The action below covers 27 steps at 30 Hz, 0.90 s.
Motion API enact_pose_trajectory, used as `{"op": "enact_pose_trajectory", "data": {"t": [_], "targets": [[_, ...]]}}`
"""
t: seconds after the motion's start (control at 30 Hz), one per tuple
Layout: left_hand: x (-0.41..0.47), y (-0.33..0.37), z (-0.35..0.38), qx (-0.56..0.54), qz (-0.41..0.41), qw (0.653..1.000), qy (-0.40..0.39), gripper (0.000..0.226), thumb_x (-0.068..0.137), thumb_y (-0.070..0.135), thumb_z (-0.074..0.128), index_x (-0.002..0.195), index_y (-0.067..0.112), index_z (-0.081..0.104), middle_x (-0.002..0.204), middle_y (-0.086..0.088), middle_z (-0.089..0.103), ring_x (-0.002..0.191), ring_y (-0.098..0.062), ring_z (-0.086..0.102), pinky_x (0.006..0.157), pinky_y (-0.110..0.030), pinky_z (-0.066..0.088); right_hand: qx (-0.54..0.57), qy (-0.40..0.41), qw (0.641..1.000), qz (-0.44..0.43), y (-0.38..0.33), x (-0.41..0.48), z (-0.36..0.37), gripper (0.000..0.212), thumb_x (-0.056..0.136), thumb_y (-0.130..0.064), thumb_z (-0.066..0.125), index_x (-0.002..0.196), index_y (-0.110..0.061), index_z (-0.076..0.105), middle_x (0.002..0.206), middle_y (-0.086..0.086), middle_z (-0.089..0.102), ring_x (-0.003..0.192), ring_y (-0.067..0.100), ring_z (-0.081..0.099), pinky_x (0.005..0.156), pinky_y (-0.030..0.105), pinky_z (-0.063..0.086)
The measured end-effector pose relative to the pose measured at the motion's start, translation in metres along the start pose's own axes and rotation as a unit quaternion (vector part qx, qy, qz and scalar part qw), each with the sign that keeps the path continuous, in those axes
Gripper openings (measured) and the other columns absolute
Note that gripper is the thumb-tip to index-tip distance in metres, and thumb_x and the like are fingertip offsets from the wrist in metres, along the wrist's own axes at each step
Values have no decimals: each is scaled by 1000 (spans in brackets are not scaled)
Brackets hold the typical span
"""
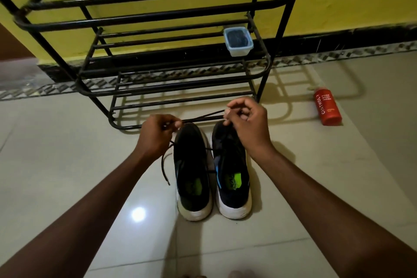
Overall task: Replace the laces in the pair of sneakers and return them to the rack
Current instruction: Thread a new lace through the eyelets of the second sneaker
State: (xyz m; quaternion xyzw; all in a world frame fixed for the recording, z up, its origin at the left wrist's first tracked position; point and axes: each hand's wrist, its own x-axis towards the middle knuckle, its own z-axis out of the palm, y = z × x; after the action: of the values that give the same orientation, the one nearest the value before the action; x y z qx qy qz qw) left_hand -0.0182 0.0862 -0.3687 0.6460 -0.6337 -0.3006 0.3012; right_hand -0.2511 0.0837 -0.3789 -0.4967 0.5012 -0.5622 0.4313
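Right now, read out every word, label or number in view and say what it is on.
"CINTHOL": large white letters running along the red bottle on the floor.
"FOAM BODY WASH": small white print on the same bottle.
Small mark below that print: too small to read.
Green insole patches in the left sneaker and right sneaker: dark marks, too blurred to read.
Tub: no text seen.

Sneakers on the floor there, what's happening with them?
A person pinches a black lace in the left hand and right hand, stretched over the toes of two sneakers. The shoes stand side by side on the tile floor before the black rack, not yet returned. One lace end dangles below the left hand.
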Motion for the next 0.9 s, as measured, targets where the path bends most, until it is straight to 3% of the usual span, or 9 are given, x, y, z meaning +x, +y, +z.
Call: {"op": "enact_pose_trajectory", "data": {"t": [0.1,0.23,0.37,0.43,0.5,0.57,0.73,0.8,0.9], "targets": [[-2,-25,-4,37,-51,998,4,12,98,16,66,95,14,77,73,1,67,56,0,51,55,-17,38,-18,53,998,7,5,3,-6,18,91,-3,65,86,-20,64,76,3,69,62,18,69,59,22,52],[-8,-42,-8,66,-65,996,15,15,97,9,65,92,13,78,78,-2,69,70,-10,61,55,-7,40,-19,101,994,24,10,6,-11,22,93,-2,62,84,-22,64,72,-4,68,62,17,70,55,18,50],[-10,-46,-5,139,-76,987,15,12,95,15,70,92,19,81,96,-2,72,87,-21,63,72,-33,50,-21,107,994,32,13,6,-13,19,92,-3,66,85,-21,64,77,-3,71,70,17,74,59,21,54],[-11,-39,-2,142,-54,988,11,10,93,13,72,90,17,81,91,0,71,84,-17,61,68,-30,48,-44,104,993,23,16,7,-14,16,90,-5,70,88,-21,65,83,-3,73,80,15,74,70,28,59],[-11,-27,4,101,-42,994,6,8,90,15,75,83,19,78,82,2,68,79,-15,60,60,-23,43,-100,95,990,10,18,7,-16,14,87,-7,74,91,-19,68,91,-3,73,89,11,71,83,28,57],[-11,-15,12,18,-60,998,-12,13,88,19,78,77,20,72,75,3,64,76,-15,61,62,-25,45,-157,91,983,6,21,1,-19,15,86,-6,74,93,-18,68,96,-3,72,94,8,68,87,21,54],[-11,19,40,-118,-63,989,-59,16,90,17,75,78,14,65,61,4,65,53,-4,59,48,-16,44,-227,63,972,-23,36,-30,-30,16,81,-4,74,85,-18,68,87,-4,69,82,5,67,69,14,53],[-12,28,52,-137,-56,987,-67,14,91,12,73,81,9,64,65,-2,70,57,-11,67,52,-22,52,-234,3,972,-16,43,-39,-34,15,78,-10,80,86,-18,70,88,-4,70,81,4,68,67,12,54],[-12,34,69,-191,-73,975,-83,17,86,0,76,76,8,64,73,-12,72,71,-31,75,70,-41,63,-258,-77,963,16,51,-47,-39,27,71,-16,85,96,-18,73,95,-4,71,87,5,69,72,16,59]]}}
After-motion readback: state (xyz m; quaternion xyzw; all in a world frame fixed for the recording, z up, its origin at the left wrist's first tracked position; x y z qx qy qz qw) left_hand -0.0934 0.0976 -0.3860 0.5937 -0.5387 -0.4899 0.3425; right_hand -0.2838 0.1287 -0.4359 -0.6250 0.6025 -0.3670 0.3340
